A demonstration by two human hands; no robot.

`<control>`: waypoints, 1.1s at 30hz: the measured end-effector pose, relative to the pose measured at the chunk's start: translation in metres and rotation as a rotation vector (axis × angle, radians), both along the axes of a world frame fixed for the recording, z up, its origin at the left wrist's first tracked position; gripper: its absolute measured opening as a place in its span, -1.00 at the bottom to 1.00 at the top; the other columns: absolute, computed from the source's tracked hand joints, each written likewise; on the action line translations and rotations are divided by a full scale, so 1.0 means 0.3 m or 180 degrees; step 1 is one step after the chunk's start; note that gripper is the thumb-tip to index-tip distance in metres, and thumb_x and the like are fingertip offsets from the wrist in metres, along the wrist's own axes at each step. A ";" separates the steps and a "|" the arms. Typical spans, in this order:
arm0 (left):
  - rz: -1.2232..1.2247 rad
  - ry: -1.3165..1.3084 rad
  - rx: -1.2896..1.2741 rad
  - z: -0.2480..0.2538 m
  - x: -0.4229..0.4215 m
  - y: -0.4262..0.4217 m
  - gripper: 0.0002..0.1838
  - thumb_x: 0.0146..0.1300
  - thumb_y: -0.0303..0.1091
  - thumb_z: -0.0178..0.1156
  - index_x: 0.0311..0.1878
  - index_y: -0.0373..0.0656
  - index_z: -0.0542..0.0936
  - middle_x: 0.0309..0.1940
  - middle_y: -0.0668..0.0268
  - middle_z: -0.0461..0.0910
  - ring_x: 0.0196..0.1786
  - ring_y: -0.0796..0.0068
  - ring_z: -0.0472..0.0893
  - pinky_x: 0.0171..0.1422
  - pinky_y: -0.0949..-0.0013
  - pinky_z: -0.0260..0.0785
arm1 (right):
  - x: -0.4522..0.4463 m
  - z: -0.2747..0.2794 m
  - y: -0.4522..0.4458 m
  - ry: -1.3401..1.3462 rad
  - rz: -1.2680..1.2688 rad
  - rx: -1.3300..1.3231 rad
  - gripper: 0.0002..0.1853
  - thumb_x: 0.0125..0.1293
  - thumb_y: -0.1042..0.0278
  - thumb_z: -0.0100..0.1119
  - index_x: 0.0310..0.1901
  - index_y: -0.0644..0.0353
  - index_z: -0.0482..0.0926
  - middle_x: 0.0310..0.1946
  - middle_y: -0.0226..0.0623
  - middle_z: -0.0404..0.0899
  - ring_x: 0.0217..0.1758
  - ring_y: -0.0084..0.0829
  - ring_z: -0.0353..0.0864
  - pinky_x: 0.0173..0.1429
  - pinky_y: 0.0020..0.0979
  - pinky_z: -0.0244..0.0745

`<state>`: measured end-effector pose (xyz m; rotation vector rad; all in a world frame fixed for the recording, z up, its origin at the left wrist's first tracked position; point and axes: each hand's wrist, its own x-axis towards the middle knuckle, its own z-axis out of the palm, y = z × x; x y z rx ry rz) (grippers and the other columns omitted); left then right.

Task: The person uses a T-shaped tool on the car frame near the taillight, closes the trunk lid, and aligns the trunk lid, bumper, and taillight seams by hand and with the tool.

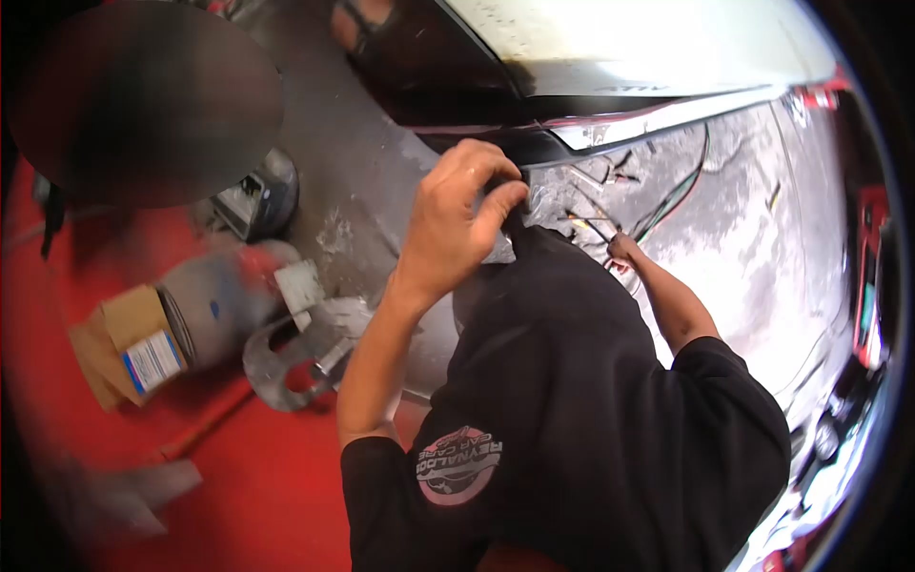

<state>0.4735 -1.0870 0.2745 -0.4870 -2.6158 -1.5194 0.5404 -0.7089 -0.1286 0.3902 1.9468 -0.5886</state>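
Note:
My left hand is raised just below the dark lower edge of a car body. Its fingers curl toward the thumb in a pinch; whatever lies between the tips, if anything, is too small to make out. Farther right and lower, my right hand is closed around a thin dark stick-like thing, whose kind I cannot tell. Yellow bits show near its far end. Green, red and black wires run past that hand over a pale, stained floor. My black shirt hides the space between the hands.
On the left, a C-shaped metal piece lies near a grey cylinder and an open cardboard box. A dark-and-grey object sits behind them. The floor there is red. A blurred dark oval covers the upper left.

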 end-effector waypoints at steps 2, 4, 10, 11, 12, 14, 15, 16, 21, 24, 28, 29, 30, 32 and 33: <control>-0.0216 0.0421 -0.0552 0.018 -0.097 0.000 -0.85 0.16 -0.53 0.34 -0.19 -0.26 0.63 -0.16 0.17 0.63 -0.06 0.17 0.62 0.07 0.26 0.45 | 0.026 0.130 -0.077 0.0143 -0.0417 -0.0058 -0.68 0.23 0.51 -0.16 -0.38 0.57 0.61 -0.48 0.08 0.66 -0.55 -0.11 0.70 -0.50 -0.14 0.70; -0.0428 0.0858 -0.0745 0.030 -0.192 0.004 -0.83 0.16 -0.52 0.36 -0.18 -0.25 0.63 -0.11 0.17 0.62 -0.02 0.13 0.60 0.09 0.22 0.45 | 0.090 0.040 -0.082 0.0134 -0.0873 -0.0163 -0.68 0.22 0.52 -0.15 -0.39 0.59 0.60 -0.49 0.13 0.65 -0.57 -0.08 0.69 -0.51 -0.13 0.69; -0.1363 0.2141 -0.1527 0.033 -0.479 0.010 -0.62 0.22 -0.37 0.34 0.13 -0.13 0.61 0.24 0.09 0.46 0.32 -0.04 0.41 0.34 0.03 0.29 | 0.228 0.034 -0.248 0.0421 -0.2958 -0.0407 -0.77 0.33 0.43 0.04 -0.31 0.46 0.61 -0.51 0.08 0.64 -0.61 -0.12 0.68 -0.60 -0.17 0.61; -0.1529 0.2257 -0.1660 0.026 -0.512 0.020 -0.59 0.23 -0.35 0.34 0.17 -0.10 0.60 0.27 0.09 0.44 0.36 -0.05 0.37 0.37 0.00 0.26 | 0.269 0.057 -0.301 0.0532 -0.3371 -0.0506 -0.77 0.35 0.41 0.04 -0.26 0.44 0.61 -0.51 0.07 0.64 -0.63 -0.14 0.67 -0.62 -0.18 0.59; -0.1691 0.2423 -0.1776 0.024 -0.549 0.036 -0.56 0.24 -0.33 0.34 0.20 -0.08 0.58 0.29 0.09 0.41 0.40 -0.07 0.33 0.40 -0.03 0.23 | 0.291 0.100 -0.361 0.0756 -0.3788 -0.0657 -0.75 0.38 0.36 0.06 -0.17 0.43 0.59 -0.50 -0.03 0.61 -0.67 -0.24 0.61 -0.69 -0.20 0.49; -0.2033 0.2605 -0.2008 -0.005 -0.623 0.049 -0.46 0.32 -0.23 0.27 0.37 0.06 0.46 0.40 0.08 0.30 0.50 -0.13 0.21 0.48 -0.19 0.12 | 0.360 0.144 -0.508 0.1498 -0.4540 -0.1091 -0.72 0.35 0.36 0.09 -0.06 0.40 0.60 -0.50 -0.17 0.58 -0.60 -0.38 0.59 -0.56 -0.32 0.51; -0.2145 0.2649 -0.2066 -0.040 -0.662 0.052 -0.46 0.36 -0.20 0.22 0.39 0.08 0.43 0.42 0.07 0.28 0.51 -0.13 0.19 0.49 -0.23 0.08 | 0.355 0.277 -0.584 0.1921 -0.4755 -0.1315 -0.70 0.33 0.37 0.10 -0.02 0.39 0.61 -0.50 -0.20 0.58 -0.56 -0.42 0.59 -0.47 -0.36 0.54; -0.2226 0.2689 -0.2134 -0.083 -0.697 0.051 -0.47 0.40 -0.16 0.17 0.42 0.10 0.40 0.44 0.06 0.26 0.52 -0.14 0.18 0.51 -0.27 0.04 | 0.358 0.357 -0.653 0.2119 -0.4814 -0.1313 -0.68 0.31 0.37 0.10 0.01 0.39 0.60 -0.50 -0.22 0.58 -0.54 -0.44 0.59 -0.42 -0.40 0.54; -0.2332 0.2749 -0.2076 -0.204 -0.740 0.032 -0.50 0.54 -0.09 -0.10 0.49 0.12 0.32 0.54 0.06 0.13 0.57 -0.16 0.09 0.55 -0.40 -0.15 | 0.400 0.489 -0.931 0.2798 -0.4662 -0.1076 -0.61 0.28 0.35 0.11 0.08 0.40 0.58 -0.49 -0.31 0.57 -0.50 -0.51 0.56 -0.31 -0.48 0.51; -0.2511 0.3100 -0.2004 -0.189 -0.756 0.053 -0.51 0.48 -0.15 0.03 0.42 -0.02 0.39 0.40 -0.09 0.26 0.46 -0.17 0.25 0.49 -0.32 0.00 | 0.417 0.474 -1.001 0.2938 -0.4931 -0.0849 -0.60 0.30 0.31 0.09 0.09 0.38 0.57 -0.52 -0.34 0.55 -0.51 -0.53 0.51 -0.36 -0.47 0.47; -0.2887 0.3085 -0.1719 -0.157 -0.804 0.116 -0.53 0.33 -0.18 0.23 0.25 -0.14 0.48 0.19 -0.12 0.36 0.32 -0.18 0.34 0.39 -0.23 0.17 | 0.388 0.440 -1.078 0.3039 -0.5023 -0.0667 -0.67 0.31 0.28 0.10 -0.06 0.37 0.64 -0.59 -0.35 0.50 -0.53 -0.52 0.47 -0.41 -0.40 0.39; -0.2955 0.2990 -0.1655 -0.154 -0.814 0.142 -0.52 0.33 -0.17 0.25 0.25 -0.14 0.48 0.19 -0.11 0.36 0.33 -0.18 0.34 0.39 -0.19 0.18 | 0.377 0.418 -1.088 0.3104 -0.5010 -0.0631 -0.68 0.31 0.27 0.11 -0.10 0.37 0.66 -0.60 -0.34 0.48 -0.53 -0.51 0.46 -0.41 -0.38 0.38; -0.2933 0.2973 -0.1685 -0.156 -0.819 0.166 -0.48 0.30 -0.15 0.29 0.26 -0.13 0.47 0.25 -0.11 0.34 0.34 -0.17 0.33 0.38 -0.10 0.20 | 0.360 0.397 -1.115 0.3022 -0.5150 -0.0794 -0.66 0.38 0.25 0.11 0.03 0.31 0.64 -0.61 -0.56 0.38 -0.59 -0.71 0.33 -0.53 -0.53 0.26; -0.2896 0.3131 -0.1547 -0.173 -0.809 0.197 -0.48 0.31 -0.14 0.28 0.27 -0.12 0.46 0.28 -0.12 0.32 0.34 -0.16 0.33 0.40 -0.10 0.18 | 0.330 0.355 -1.151 0.3016 -0.4907 -0.0629 -0.65 0.38 0.24 0.10 0.02 0.35 0.62 -0.61 -0.55 0.38 -0.59 -0.67 0.33 -0.53 -0.51 0.26; -0.2870 0.3198 -0.1487 -0.180 -0.801 0.209 -0.48 0.32 -0.13 0.27 0.28 -0.12 0.46 0.30 -0.12 0.32 0.35 -0.16 0.33 0.41 -0.10 0.17 | 0.312 0.335 -1.175 0.3177 -0.4874 -0.0561 -0.65 0.38 0.24 0.10 0.03 0.35 0.61 -0.61 -0.54 0.39 -0.59 -0.66 0.34 -0.53 -0.50 0.27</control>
